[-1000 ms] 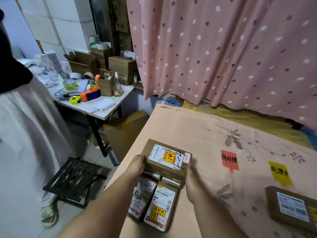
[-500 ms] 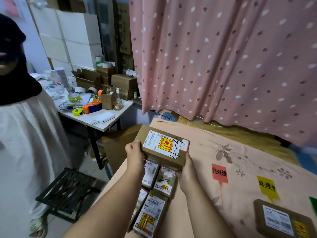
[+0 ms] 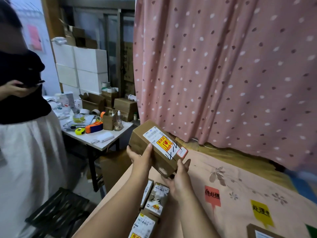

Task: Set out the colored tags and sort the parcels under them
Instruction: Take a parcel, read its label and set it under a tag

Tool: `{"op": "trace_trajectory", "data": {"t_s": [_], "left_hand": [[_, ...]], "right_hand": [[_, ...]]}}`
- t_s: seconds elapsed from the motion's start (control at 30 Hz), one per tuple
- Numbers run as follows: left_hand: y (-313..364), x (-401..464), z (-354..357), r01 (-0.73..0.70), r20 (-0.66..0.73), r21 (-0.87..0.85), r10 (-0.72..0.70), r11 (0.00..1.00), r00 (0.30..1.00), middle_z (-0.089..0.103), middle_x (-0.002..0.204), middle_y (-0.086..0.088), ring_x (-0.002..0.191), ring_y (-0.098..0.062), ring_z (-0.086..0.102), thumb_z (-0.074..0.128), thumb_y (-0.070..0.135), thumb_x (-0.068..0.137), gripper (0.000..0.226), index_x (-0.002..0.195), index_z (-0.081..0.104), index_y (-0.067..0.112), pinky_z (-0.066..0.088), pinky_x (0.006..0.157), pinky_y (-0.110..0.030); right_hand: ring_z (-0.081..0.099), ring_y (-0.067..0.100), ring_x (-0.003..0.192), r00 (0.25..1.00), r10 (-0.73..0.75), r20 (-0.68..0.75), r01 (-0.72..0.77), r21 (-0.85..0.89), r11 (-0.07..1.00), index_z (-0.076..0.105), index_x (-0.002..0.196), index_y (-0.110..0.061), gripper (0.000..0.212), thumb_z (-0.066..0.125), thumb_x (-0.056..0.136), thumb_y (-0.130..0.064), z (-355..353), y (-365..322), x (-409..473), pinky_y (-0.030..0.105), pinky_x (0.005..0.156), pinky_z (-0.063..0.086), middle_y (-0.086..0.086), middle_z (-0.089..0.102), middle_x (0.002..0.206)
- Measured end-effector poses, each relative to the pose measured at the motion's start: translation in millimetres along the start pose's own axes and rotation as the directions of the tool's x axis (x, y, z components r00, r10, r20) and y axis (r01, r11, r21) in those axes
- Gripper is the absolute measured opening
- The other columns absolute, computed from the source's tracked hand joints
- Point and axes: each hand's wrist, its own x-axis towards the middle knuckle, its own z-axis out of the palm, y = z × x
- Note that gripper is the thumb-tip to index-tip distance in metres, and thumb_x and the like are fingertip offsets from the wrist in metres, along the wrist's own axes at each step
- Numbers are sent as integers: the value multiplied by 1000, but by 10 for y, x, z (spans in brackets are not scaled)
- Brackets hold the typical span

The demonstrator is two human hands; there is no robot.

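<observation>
Holding brown cardboard parcel with white label and yellow-red sticker [image 3: 158, 148] lifted clear of pink floral cloth [image 3: 240, 172], tilted, at 12 o'clock from stacked small labelled parcels [image 3: 155, 201]. Left hand [image 3: 139, 157] gripping its left end, thumb curled over top; right hand [image 3: 180, 181] cupping lower right corner, fingers wrapped underneath. Lying at 4 o'clock: red paper tag [image 3: 212, 196], yellow paper tag [image 3: 261, 214].

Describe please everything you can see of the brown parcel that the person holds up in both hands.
The parcel is a brown cardboard box, closed, tilted, held in the air above the pink cloth. Its top carries a white shipping label with barcode, a yellow and red sticker, handwritten black marks, and a small red-edged sticker at one corner. The left hand grips its near-left side; the right hand supports its lower end.
</observation>
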Motion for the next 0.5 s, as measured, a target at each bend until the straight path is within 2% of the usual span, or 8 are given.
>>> {"op": "trace_trajectory", "data": {"t_s": [0.07, 0.13, 0.2, 0.3, 0.37, 0.43, 0.5], "left_hand": [[-77, -118, 96, -20, 94, 22, 18, 1000, 995, 33, 149, 4, 134, -23, 42, 76, 43, 78, 104, 148, -1, 51, 40, 108, -50], [-153, -192, 176, -49, 172, 40, 42, 998, 984, 37, 152, 6, 134, -21, 46, 78, 51, 70, 104, 145, 5, 56, 40, 109, -51], [-176, -273, 253, -73, 224, 34, 63, 997, 973, 44, 149, 2, 129, -20, 52, 79, 50, 68, 102, 144, 11, 56, 42, 108, -50], [-106, -401, 387, -136, 249, -7, 133, 991, 959, 59, 135, 6, 115, -17, 65, 67, 29, 89, 72, 143, 24, 48, 53, 97, -43], [-30, -439, 469, -156, 278, -48, 163, 987, 947, 62, 132, 5, 109, -17, 68, 59, 23, 95, 64, 147, 26, 41, 56, 88, -40], [58, -436, 520, -161, 298, -68, 174, 985, 938, 64, 130, 3, 110, -19, 68, 58, 25, 96, 65, 151, 25, 39, 53, 96, -46], [164, -440, 560, -164, 345, -57, 173, 985, 922, 65, 130, 2, 113, -21, 67, 61, 34, 90, 68, 150, 29, 39, 46, 104, -53]], "right_hand": [[58, 28, 120, 999, -30, 38, 28, 40, 999, -12, 146, -54, 68, 37, 104, -33, 43, -44, -55, 48, 96, 47, 2, 43, 149], [59, 30, 121, 995, -73, 67, 69, 61, 996, -10, 144, -58, 69, 38, 103, -30, 75, -73, -122, 46, 93, 50, 2, 43, 149], [58, 29, 123, 989, -128, 74, 123, 57, 991, -4, 143, -61, 69, 40, 103, -26, 72, -90, -179, 51, 99, 48, 2, 45, 147], [58, 26, 123, 972, -215, 93, 212, 41, 976, 14, 140, -62, 62, 42, 101, -23, 41, -153, -273, 53, 104, 44, -3, 54, 139], [55, 22, 125, 960, -261, 97, 261, 9, 965, 24, 138, -60, 48, 42, 101, -35, -18, -239, -329, 50, 108, 37, -7, 54, 140], [50, 15, 126, 950, -306, 66, 307, -4, 952, 33, 136, -57, 45, 41, 93, -58, -97, -376, -373, 44, 109, 33, -11, 48, 143], [48, 12, 127, 937, -346, 34, 346, 10, 938, 43, 132, -56, 40, 31, 95, -64, -178, -539, -375, 38, 107, 34, -13, 52, 139]]}}
